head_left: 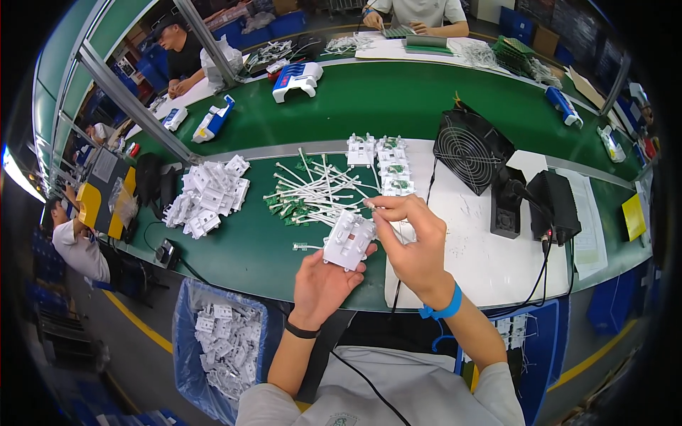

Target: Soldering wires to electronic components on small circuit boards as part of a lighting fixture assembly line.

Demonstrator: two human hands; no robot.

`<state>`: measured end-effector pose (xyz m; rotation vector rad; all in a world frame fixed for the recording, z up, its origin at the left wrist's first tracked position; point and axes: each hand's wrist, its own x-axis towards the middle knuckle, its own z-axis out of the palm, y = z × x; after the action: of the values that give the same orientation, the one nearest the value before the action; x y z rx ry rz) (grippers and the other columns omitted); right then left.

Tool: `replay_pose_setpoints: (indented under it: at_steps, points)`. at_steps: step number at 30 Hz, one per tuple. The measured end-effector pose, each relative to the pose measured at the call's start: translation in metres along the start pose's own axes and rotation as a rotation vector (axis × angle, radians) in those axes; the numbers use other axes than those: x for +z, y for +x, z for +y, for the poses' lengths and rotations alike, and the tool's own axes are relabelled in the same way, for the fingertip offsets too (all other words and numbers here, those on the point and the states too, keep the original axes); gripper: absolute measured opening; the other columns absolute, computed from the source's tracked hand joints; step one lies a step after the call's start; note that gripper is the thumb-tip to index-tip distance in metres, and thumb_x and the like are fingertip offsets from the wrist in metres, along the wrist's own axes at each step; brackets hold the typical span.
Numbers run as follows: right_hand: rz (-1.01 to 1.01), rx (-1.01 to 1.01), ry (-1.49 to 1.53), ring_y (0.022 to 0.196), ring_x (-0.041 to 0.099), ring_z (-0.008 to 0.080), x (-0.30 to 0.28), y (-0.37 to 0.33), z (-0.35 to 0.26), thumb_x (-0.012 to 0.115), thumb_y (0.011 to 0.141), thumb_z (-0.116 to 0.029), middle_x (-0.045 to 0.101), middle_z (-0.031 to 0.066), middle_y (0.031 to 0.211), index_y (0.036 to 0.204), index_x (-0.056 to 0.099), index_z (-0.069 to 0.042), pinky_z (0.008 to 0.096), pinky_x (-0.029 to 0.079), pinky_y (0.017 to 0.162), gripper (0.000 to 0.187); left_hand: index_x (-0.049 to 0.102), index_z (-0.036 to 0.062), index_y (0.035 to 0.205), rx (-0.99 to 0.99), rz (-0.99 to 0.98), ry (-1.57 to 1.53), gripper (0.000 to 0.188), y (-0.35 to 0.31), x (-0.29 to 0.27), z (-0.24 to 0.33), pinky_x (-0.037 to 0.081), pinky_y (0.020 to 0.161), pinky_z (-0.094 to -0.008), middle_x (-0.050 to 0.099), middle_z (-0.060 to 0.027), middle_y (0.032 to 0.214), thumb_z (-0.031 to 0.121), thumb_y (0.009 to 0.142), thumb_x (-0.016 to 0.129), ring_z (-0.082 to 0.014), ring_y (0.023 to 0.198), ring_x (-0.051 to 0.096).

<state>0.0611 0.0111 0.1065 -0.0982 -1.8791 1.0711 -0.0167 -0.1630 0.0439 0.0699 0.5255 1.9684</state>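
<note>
Bench [270,273]: green, with its front edge near the forearms; a bare strip lies open between that edge and the white pile.
White sheet [483,263]: flat on the bench's right part; its dark-specked middle leaves open room between the right hand and the black fan [465,150].
Lined bin [186,319]: below the bench's front edge at left, holding white parts.
Loose cables [320,188]: heaped just beyond the hands, with green boards among them.
White pile [206,195]: similar housings, left of the cables, a narrow green gap between.
Right hand [419,238]: thumb and index finger pinching a small piece [370,204], too small to identify, at the housing's far edge.
Left hand [320,287]: palm up, fingers curled under and around the housing.
Held housing [344,245]: white, tilted, above the bench near its front edge.
Small green board [300,247]: left of the housing, with a short white lead.
</note>
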Motion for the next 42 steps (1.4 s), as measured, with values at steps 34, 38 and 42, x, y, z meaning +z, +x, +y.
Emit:
replay_pose_setpoints:
  at_steps: [34, 38, 42]
  points:
    - [-0.374, 0.179, -0.028, 0.104, 0.062, 0.0344, 0.002, -0.024, 0.029, 0.074, 0.083, 0.000, 0.069, 0.0149, 0.114, 0.082, 0.064, 0.000, 0.0391, 0.050, 0.093, 0.010, 0.046, 0.0001, 0.147, 0.010, -0.048, 0.276, 0.067, -0.008, -0.029, -0.002, 0.043, 0.085, -0.0323, 0.060, -0.0176, 0.132, 0.044, 0.098, 0.056, -0.0218, 0.097, 0.055]
    - [-0.625, 0.486, 0.267, 0.101, 0.065, 0.0252, -0.018, -0.018, 0.044, 0.072, 0.091, -0.009, 0.070, 0.0135, 0.112, 0.091, 0.071, 0.001, 0.0345, 0.051, 0.093, 0.010, 0.043, -0.0001, 0.150, -0.106, -0.062, 0.341, 0.073, -0.008, -0.030, 0.012, 0.043, 0.079, -0.0301, 0.061, -0.0219, 0.133, 0.050, 0.098, 0.052, -0.0192, 0.090, 0.054]
    - [-0.805, 0.662, 0.516, 0.093, 0.065, 0.0150, -0.036, -0.010, 0.049, 0.070, 0.095, -0.013, 0.073, 0.0083, 0.101, 0.100, 0.076, 0.001, 0.0309, 0.051, 0.092, 0.016, 0.040, -0.0005, 0.153, -0.245, -0.127, 0.308, 0.079, -0.008, -0.034, 0.016, 0.045, 0.073, -0.0296, 0.063, -0.0273, 0.130, 0.054, 0.096, 0.051, -0.0183, 0.080, 0.055]
